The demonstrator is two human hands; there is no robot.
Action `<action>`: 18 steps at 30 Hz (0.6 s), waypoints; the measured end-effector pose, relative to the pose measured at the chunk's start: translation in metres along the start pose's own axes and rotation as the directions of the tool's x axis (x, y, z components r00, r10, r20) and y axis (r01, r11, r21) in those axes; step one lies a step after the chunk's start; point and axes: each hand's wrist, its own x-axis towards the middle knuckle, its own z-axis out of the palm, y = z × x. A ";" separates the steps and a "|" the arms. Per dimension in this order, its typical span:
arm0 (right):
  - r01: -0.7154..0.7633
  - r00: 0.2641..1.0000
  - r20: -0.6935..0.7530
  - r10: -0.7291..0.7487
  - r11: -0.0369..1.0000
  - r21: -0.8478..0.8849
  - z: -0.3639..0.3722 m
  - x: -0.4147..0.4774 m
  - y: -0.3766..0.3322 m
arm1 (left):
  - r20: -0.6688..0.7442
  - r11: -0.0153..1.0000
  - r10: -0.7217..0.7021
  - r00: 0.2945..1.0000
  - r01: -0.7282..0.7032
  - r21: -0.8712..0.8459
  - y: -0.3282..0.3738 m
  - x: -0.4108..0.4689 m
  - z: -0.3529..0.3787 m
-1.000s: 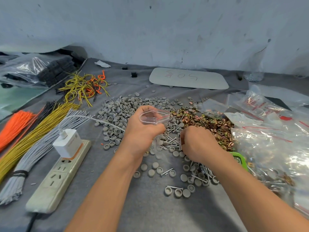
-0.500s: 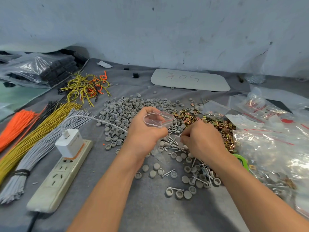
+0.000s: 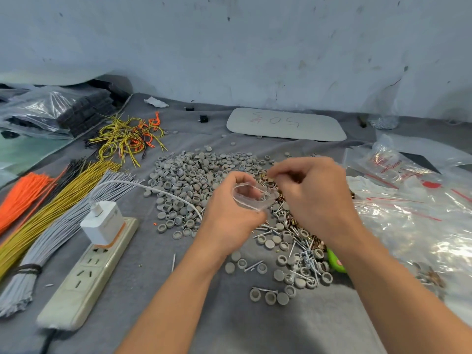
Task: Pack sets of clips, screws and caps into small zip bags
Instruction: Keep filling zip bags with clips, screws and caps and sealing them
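Grey-clothed table [image 3: 255,328] — caps [image 3: 194,175], screws [image 3: 270,228], clips [image 3: 290,221] (brassy), wire bundles [image 3: 58,200], a power strip [image 3: 84,282], zip bags [image 3: 408,226].

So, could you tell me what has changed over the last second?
The right hand has lifted off the pile of silver screws and grey round caps to the mouth of the small clear plastic zip bag, fingers pinched; what they hold is blurred. The left hand still holds that bag open.
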 end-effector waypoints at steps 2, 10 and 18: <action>-0.096 0.993 0.073 0.091 0.993 0.070 -0.005 0.001 0.004 | -0.074 1.000 -0.010 0.997 0.009 -0.017 0.001 0.001 -0.001; -0.091 0.965 0.241 0.100 0.995 -0.047 0.009 -0.009 -0.002 | -0.095 0.982 0.107 0.990 -0.090 0.166 0.001 0.001 -0.003; -0.117 0.963 0.247 0.112 0.993 0.006 -0.012 0.005 0.013 | 0.053 0.933 -0.114 0.992 0.125 -0.337 0.004 0.009 -0.020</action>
